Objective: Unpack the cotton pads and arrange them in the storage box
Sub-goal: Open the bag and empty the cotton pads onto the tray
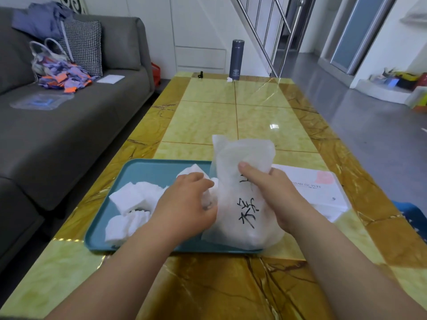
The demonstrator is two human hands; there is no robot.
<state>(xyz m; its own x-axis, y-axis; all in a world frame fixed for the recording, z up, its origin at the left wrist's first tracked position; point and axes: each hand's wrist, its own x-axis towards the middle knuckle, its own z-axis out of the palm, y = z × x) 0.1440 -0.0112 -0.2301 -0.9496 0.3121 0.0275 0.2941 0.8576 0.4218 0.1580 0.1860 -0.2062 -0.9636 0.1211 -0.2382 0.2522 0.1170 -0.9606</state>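
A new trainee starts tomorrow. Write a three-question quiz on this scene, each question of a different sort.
1. True or false: the right hand grips the white bag that bears black handwriting.
2. Where do the unpacked cotton pads lie? A) on the sofa B) in the teal tray C) on the floor
3. Fill in: the tall dark thing at the far end of the table is a ____.

Key: 1 true; 2 B; 3 flask.
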